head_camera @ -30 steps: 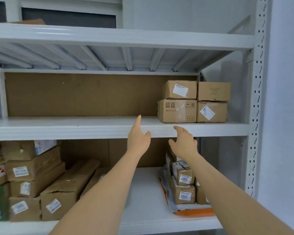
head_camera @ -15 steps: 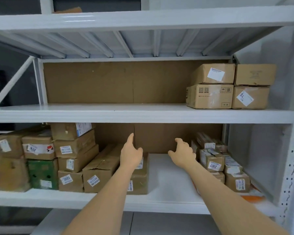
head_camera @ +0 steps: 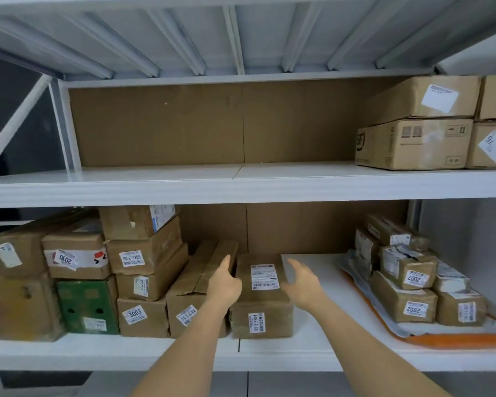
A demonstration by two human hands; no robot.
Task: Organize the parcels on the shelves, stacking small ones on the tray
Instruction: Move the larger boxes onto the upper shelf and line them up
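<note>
A long brown parcel (head_camera: 260, 296) with white labels lies on the lower shelf (head_camera: 312, 353), end toward me. My left hand (head_camera: 224, 282) is at its left edge and my right hand (head_camera: 302, 282) at its right edge, both with fingers spread and holding nothing. On the right an orange tray (head_camera: 455, 339) carries several small taped parcels (head_camera: 407, 282). A second long parcel (head_camera: 195, 287) lies just left of my left hand.
Several stacked boxes (head_camera: 143, 259), one green (head_camera: 86, 305), fill the left of the lower shelf. The upper shelf (head_camera: 184, 184) holds larger cartons (head_camera: 413, 144) at the far right. A bare strip of shelf lies between the long parcel and the tray.
The view dropped from the upper shelf to the lower one. Both hands came down and forward, and now flank the long labelled parcel.
</note>
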